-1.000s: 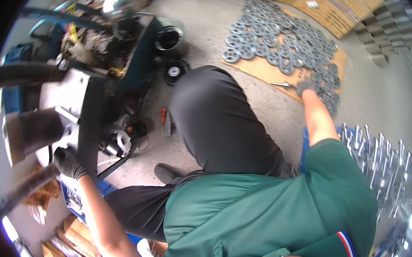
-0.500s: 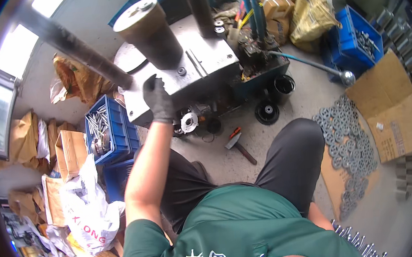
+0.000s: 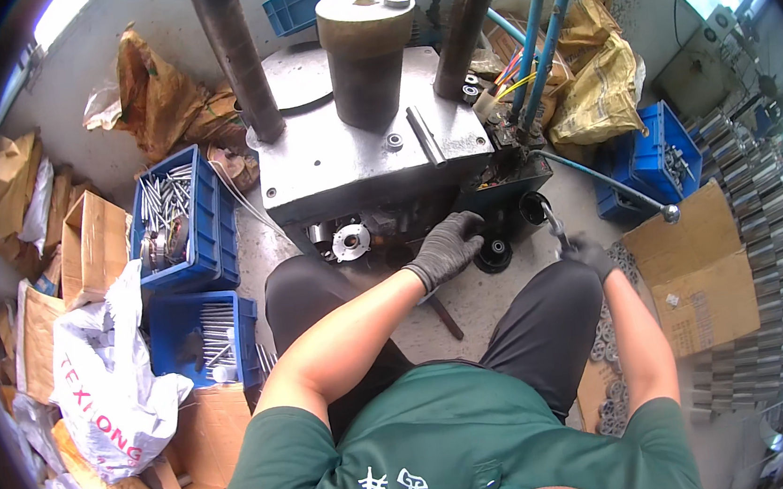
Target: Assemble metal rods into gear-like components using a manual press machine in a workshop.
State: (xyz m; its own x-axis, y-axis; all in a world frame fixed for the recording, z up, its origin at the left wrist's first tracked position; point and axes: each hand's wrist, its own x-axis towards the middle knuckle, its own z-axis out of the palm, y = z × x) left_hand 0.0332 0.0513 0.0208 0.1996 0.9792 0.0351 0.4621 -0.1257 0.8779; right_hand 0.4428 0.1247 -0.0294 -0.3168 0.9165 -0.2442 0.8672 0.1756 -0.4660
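My right hand, in a dark grey glove, is closed on a slim metal shaft that points up toward the black cylindrical pot. Whether the shaft's tip touches the pot I cannot tell. My left hand, gloved too, hovers before the press, its fingers loosely curved and nothing visible in them. Close by its fingertips is a black round part with a ringed centre on the floor. On the metal press table stand a small bearing and a lying metal bar.
A thick ram rises from the press table between two columns. Blue crates of metal rods stand at left, near a white sack. A hammer handle lies between my feet. Cardboard and stacked metal cylinders are at right.
My left hand has come down from the press table toward the floor parts. My right hand has come into view with the metal shaft. The view has turned rightward.
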